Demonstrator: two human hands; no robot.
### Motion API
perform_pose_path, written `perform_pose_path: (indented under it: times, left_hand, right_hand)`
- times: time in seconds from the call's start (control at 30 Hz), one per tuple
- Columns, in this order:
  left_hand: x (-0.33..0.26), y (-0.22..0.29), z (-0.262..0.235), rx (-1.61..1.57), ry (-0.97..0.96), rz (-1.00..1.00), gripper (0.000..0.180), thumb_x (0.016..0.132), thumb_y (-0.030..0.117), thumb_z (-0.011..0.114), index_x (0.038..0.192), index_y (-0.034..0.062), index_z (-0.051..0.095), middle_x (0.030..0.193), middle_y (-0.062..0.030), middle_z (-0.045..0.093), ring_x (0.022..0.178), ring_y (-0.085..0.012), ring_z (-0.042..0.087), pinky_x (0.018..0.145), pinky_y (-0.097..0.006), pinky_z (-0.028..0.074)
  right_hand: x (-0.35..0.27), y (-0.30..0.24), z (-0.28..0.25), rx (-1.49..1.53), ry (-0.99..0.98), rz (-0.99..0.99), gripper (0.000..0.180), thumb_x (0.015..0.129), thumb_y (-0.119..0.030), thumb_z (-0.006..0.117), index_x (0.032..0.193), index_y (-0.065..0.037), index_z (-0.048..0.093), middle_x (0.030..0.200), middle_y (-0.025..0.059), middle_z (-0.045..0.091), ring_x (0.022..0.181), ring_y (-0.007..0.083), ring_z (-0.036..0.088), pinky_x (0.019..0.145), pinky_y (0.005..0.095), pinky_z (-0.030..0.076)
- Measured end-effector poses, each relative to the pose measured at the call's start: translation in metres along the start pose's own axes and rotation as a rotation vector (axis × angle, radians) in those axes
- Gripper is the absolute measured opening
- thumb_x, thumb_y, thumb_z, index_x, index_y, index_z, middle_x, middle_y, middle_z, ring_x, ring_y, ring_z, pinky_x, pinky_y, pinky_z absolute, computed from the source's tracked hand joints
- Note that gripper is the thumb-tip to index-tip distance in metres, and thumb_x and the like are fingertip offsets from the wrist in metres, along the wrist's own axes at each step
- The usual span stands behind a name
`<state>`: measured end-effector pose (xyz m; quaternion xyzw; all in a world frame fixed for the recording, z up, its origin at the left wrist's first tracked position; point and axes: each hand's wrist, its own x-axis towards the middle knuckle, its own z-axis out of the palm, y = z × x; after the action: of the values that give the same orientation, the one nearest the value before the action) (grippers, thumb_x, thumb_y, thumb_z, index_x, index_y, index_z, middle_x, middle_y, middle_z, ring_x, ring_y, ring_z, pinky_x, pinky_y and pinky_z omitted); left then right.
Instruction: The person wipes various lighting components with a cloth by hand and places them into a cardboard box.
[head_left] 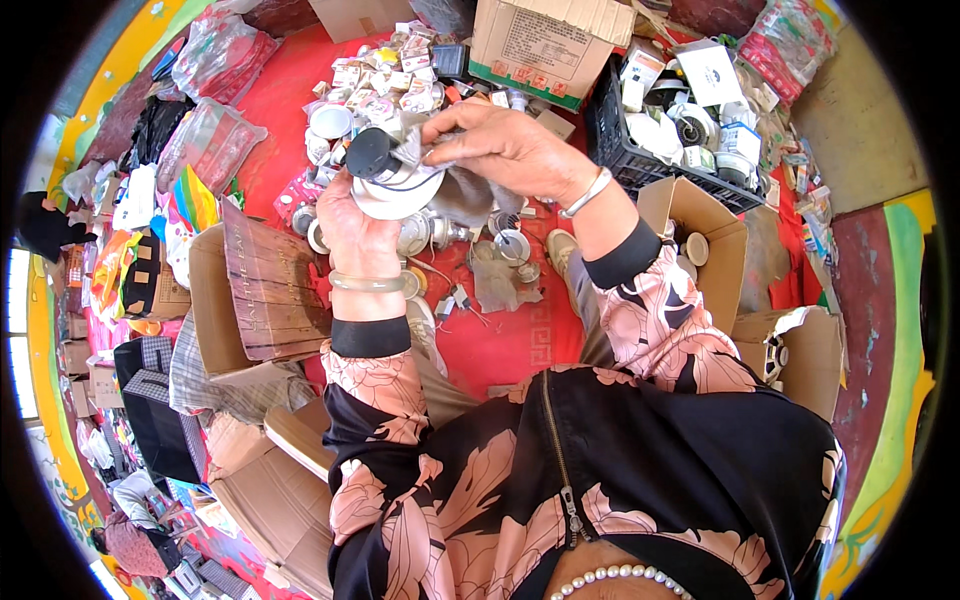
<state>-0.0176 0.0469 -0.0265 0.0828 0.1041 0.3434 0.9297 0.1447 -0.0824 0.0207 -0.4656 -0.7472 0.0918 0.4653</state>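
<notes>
My left hand point(352, 222) grips a white, round light fitting point(402, 198) from its near left side. A black cylindrical part point(370, 153) stands up from it at the left. My right hand point(515, 150) pinches a grey cloth point(462, 195) at the top of the fitting, and part of the cloth hangs down on the right. The fingertips of my left hand are partly hidden by the fitting. Beneath my hands, several white and silver lamp parts point(430, 235) lie on a red floor covering point(510, 345).
Beyond my hands spreads a heap of small boxes point(385, 85) and lamp parts. A large carton point(548, 45) stands behind. At right, a black crate point(612, 125) holds fittings, near an open cardboard box point(722, 268). A wood-print carton point(270, 285) sits left.
</notes>
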Motion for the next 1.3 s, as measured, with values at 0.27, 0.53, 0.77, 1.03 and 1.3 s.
perform_pose_path:
  times: [0.27,0.53,0.77,1.03,1.3]
  left_hand:
    - [0.010,0.011,-0.005,-0.074,0.048,0.122,0.031,0.092,0.011,0.034,0.112,-0.0066,0.049,0.111,-0.0203,0.056,0.101,-0.0295,0.057,0.092,-0.044,0.045]
    - [0.005,-0.007,-0.013,0.339,-0.067,0.388,0.037,0.076,-0.004,0.061,0.112,-0.0012,0.052,0.105,-0.0099,0.060,0.092,-0.0140,0.057,0.080,-0.028,0.047]
    - [0.002,-0.022,0.006,0.121,0.123,0.244,0.028,0.093,0.021,0.037,0.105,0.0017,0.053,0.100,-0.0115,0.061,0.091,-0.0244,0.059,0.084,-0.037,0.046]
    - [0.001,-0.030,0.013,0.186,0.053,0.337,0.026,0.093,0.016,0.039,0.107,-0.0010,0.051,0.104,-0.0144,0.059,0.095,-0.0243,0.058,0.087,-0.039,0.047]
    - [0.010,-0.034,0.001,0.117,0.093,0.282,0.026,0.093,0.018,0.039,0.107,-0.0006,0.051,0.101,-0.0130,0.059,0.094,-0.0236,0.058,0.086,-0.039,0.047]
  right_hand:
    - [-0.012,0.006,-0.023,-0.133,0.354,0.649,0.022,0.075,-0.010,0.053,0.091,-0.005,0.067,0.088,0.0135,0.063,0.081,0.0233,0.061,0.076,0.0302,0.048]
    - [0.009,-0.018,0.072,-0.195,0.489,0.128,0.015,0.071,-0.004,0.061,0.085,-0.002,0.065,0.083,0.0132,0.062,0.078,0.0305,0.059,0.071,0.0367,0.048]
    - [0.009,-0.005,0.079,-0.449,0.473,0.025,0.005,0.069,-0.005,0.062,0.074,-0.003,0.063,0.079,0.0109,0.060,0.073,0.0294,0.055,0.066,0.0368,0.047]
    - [0.011,0.007,0.073,-0.379,0.674,0.277,0.014,0.066,-0.005,0.066,0.080,-0.004,0.068,0.082,0.0093,0.063,0.083,0.0289,0.056,0.073,0.0355,0.047]
    - [0.010,0.016,0.079,-0.062,0.640,0.321,0.011,0.068,-0.004,0.065,0.078,-0.005,0.068,0.086,0.0106,0.065,0.081,0.0280,0.057,0.075,0.0350,0.047]
